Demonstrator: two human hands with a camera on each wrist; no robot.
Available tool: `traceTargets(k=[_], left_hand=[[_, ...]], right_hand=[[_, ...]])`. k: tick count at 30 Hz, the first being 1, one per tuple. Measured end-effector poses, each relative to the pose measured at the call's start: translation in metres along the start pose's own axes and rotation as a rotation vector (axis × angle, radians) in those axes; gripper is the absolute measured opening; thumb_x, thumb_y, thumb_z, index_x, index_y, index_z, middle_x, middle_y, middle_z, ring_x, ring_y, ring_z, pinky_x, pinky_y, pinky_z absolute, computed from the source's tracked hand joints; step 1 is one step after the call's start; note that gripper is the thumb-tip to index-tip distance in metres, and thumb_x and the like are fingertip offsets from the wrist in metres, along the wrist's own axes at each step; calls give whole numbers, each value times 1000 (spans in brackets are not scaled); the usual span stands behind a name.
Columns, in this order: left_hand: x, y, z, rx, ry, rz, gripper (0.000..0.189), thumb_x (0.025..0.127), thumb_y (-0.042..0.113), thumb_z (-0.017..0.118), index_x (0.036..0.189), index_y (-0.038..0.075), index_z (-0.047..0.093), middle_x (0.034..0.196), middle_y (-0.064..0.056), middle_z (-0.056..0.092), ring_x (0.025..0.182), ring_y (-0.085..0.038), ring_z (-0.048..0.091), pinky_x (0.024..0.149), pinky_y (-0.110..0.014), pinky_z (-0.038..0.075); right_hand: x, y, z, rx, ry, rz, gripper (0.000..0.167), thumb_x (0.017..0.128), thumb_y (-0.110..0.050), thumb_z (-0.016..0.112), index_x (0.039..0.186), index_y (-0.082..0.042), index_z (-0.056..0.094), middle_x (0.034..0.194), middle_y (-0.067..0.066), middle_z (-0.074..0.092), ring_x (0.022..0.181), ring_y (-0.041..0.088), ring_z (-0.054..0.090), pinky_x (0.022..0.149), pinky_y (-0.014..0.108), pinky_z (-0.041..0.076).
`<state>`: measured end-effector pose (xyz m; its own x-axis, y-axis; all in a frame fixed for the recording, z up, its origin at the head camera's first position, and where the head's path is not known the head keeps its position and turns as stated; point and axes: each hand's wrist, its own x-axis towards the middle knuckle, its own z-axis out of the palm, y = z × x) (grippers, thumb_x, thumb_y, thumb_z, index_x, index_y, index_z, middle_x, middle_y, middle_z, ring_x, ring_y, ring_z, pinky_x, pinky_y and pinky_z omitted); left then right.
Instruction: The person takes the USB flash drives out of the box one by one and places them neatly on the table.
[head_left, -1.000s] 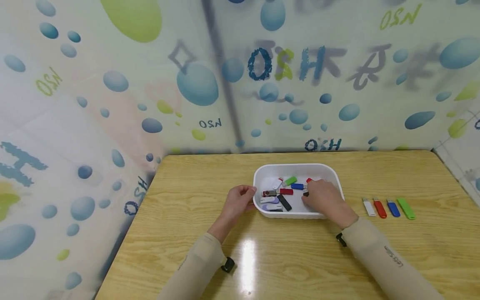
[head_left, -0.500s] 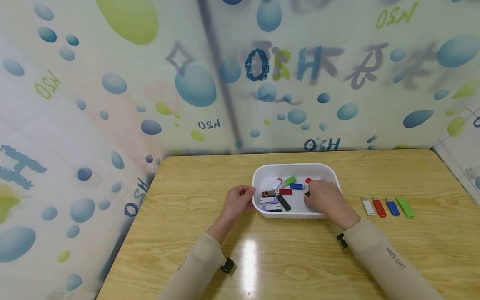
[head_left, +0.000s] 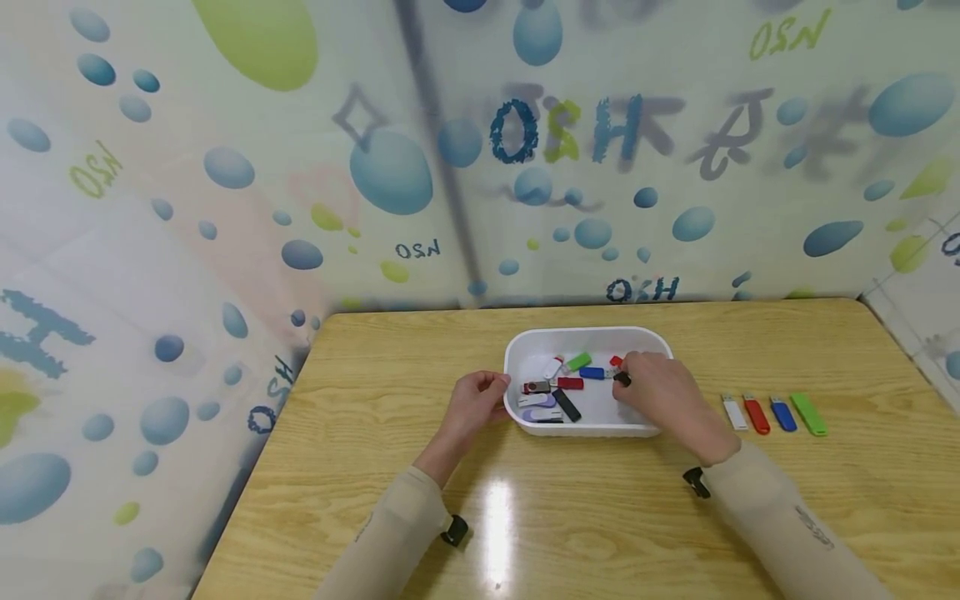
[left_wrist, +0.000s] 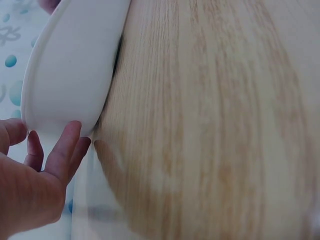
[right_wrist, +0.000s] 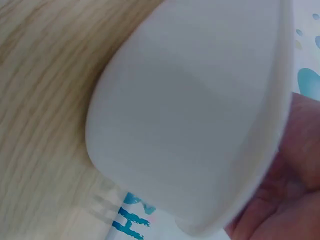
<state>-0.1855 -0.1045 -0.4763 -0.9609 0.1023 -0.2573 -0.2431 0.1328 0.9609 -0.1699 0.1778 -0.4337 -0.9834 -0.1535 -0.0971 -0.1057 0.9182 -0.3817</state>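
A white plastic tray [head_left: 600, 429] on the wooden table holds several USB sticks. My left hand [head_left: 478, 398] pinches the tray's left rim; in the left wrist view its fingers [left_wrist: 64, 150] lie against the outer wall. Over the tray's right side my right hand [head_left: 663, 396] pinches a small black USB stick [head_left: 622, 379], partly covered by the fingers. Close to it lie a blue USB stick [head_left: 592, 372] and a small red one [head_left: 616, 361]. In the right wrist view the tray wall [right_wrist: 185, 105] hides most of my right hand [right_wrist: 295, 185].
Right of the tray, a white [head_left: 735, 412], a red [head_left: 756, 414], a blue [head_left: 783, 414] and a green USB stick [head_left: 809, 415] lie in a row on the table [head_left: 600, 517]. A patterned wall [head_left: 480, 167] stands behind the table.
My right hand has lifted slightly and drawn back to the right, the black USB stick now showing between its fingers. My left hand stays at the tray's rim.
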Motion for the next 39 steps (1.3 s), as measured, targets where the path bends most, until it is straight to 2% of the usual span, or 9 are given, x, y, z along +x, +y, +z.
traceTargets(k=[4, 11, 17, 26, 37, 39], left_hand=[[0, -1, 0, -7, 0, 15, 31, 106, 17, 60, 118, -11, 63, 107, -17, 63, 91, -20, 67, 80, -36, 66], [1, -2, 0, -13, -1, 30, 31, 106, 17, 60, 117, -13, 63, 105, -16, 63, 89, -20, 67, 79, -36, 66], [0, 0, 0, 0, 1, 2, 32, 107, 20, 60, 119, -10, 63, 109, -18, 64, 92, -21, 67, 81, -36, 66], [-1, 0, 0, 4, -3, 9, 35, 107, 20, 60, 121, -11, 62, 110, -17, 64, 92, -21, 67, 81, -38, 66], [-1, 0, 1, 11, 4, -2, 33, 107, 20, 59, 120, -10, 62, 108, -15, 63, 93, -21, 66, 82, -37, 65], [-3, 5, 1, 20, 2, -7, 31, 107, 18, 58, 120, -10, 62, 108, -16, 63, 94, -22, 66, 83, -38, 65]], right_hand=[[-5, 2, -6, 18, 49, -12, 17, 91, -16, 75, 91, -2, 65, 75, 5, 56, 65, 21, 51, 53, 29, 38], [-12, 9, -19, 37, 118, -10, 23, 91, -20, 74, 101, 0, 66, 83, 7, 62, 69, 23, 54, 52, 29, 43], [-23, 19, -31, 62, 165, -1, 26, 92, -21, 73, 104, 2, 66, 84, 9, 63, 71, 24, 55, 54, 30, 46], [-38, 44, -47, 112, 199, 53, 32, 92, -21, 72, 108, 5, 66, 86, 11, 63, 77, 27, 55, 59, 32, 47], [-57, 75, -63, 102, 310, 29, 34, 93, -23, 71, 109, 7, 68, 86, 10, 69, 73, 24, 62, 56, 32, 47], [-60, 81, -65, 92, 340, 27, 34, 93, -24, 70, 108, 6, 69, 85, 10, 70, 74, 25, 63, 56, 31, 47]])
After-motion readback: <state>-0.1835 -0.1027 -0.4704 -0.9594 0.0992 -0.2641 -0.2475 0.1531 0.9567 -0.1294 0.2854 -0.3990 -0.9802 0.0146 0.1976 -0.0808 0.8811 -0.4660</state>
